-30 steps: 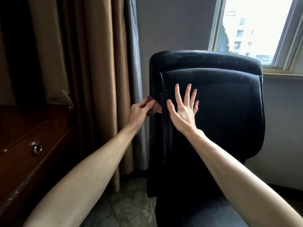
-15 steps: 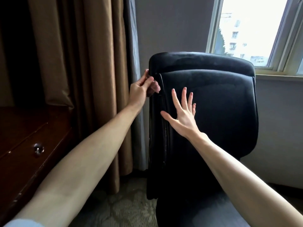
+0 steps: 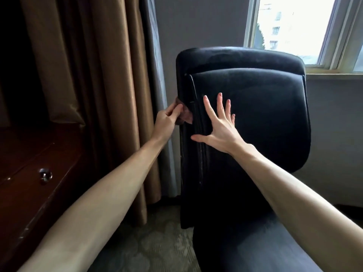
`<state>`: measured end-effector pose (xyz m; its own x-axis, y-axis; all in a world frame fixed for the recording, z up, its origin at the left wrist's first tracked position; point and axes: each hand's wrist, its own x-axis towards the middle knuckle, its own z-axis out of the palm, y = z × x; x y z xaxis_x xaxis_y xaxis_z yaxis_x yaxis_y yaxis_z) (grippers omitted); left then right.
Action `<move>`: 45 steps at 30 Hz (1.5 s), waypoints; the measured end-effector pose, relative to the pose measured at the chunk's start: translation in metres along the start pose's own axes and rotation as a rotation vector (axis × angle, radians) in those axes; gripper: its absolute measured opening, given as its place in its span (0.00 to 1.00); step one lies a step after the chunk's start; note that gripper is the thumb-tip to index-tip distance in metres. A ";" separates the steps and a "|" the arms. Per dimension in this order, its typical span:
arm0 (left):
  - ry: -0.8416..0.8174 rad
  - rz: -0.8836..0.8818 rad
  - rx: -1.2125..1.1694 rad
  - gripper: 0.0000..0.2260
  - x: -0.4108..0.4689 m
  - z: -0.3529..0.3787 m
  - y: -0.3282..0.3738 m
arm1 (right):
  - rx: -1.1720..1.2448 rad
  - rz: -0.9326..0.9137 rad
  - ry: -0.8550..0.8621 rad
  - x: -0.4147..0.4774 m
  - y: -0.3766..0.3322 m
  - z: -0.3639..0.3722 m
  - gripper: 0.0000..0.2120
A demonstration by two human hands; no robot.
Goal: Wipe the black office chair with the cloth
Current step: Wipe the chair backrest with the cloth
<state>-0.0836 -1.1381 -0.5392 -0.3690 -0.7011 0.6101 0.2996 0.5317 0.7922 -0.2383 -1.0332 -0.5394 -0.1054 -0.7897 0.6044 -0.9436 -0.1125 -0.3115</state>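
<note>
Resting on carpet (image 3: pixel 149 250), the black office chair (image 3: pixel 255 122) stands beside brown curtains (image 3: pixel 88 65).

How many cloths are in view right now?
1. The cloth is bunched in the left hand, against the left side edge of the black office chair backrest. The right hand is spread open and holds nothing. More could lie outside the frame.

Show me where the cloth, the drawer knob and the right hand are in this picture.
cloth (image 3: pixel 186 117), head view, on the brown fold that shows.
drawer knob (image 3: pixel 45 175), head view, on its shiny round face.
right hand (image 3: pixel 222 133), head view, on the back of the hand.
</note>
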 end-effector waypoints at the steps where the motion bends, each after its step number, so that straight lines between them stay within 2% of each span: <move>1: 0.003 -0.012 0.009 0.13 -0.009 -0.001 -0.009 | 0.004 0.002 -0.003 -0.001 -0.002 0.000 0.56; 11: -0.020 -0.218 0.033 0.20 -0.098 -0.004 -0.085 | 0.084 -0.011 -0.012 -0.012 -0.002 -0.001 0.49; 15: 0.022 -0.098 -0.001 0.20 -0.064 0.002 -0.049 | 0.116 0.005 0.039 -0.017 0.000 0.002 0.46; 18: 0.075 -0.028 -0.024 0.19 -0.024 0.008 0.000 | 0.116 0.133 0.111 -0.024 0.000 0.015 0.46; 21: 0.076 -0.022 -0.104 0.19 -0.009 0.009 0.015 | 0.158 0.189 0.111 -0.029 0.002 0.024 0.48; 27: 0.002 -0.058 -0.037 0.20 -0.036 -0.002 -0.041 | 0.181 0.163 0.113 -0.028 0.004 0.028 0.47; 31: -0.038 -0.107 -0.011 0.21 -0.083 -0.004 -0.083 | 0.185 0.154 0.136 -0.029 0.004 0.032 0.46; 35: -0.004 -0.257 -0.029 0.21 -0.129 0.000 -0.116 | 0.148 0.146 0.130 -0.032 0.000 0.036 0.49; 38: 0.053 -0.301 -0.060 0.20 -0.136 0.004 -0.116 | 0.116 0.140 0.123 -0.036 0.000 0.035 0.51; 43: 0.063 -0.120 -0.096 0.20 -0.090 0.009 -0.071 | 0.093 0.115 0.119 -0.039 0.004 0.033 0.50; 45: 0.078 -0.100 -0.063 0.21 -0.069 0.008 -0.055 | 0.084 0.117 0.130 -0.039 0.004 0.034 0.49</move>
<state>-0.0819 -1.1152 -0.6251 -0.3309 -0.7854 0.5231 0.3203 0.4280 0.8451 -0.2276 -1.0233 -0.5890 -0.2574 -0.7162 0.6487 -0.8935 -0.0792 -0.4420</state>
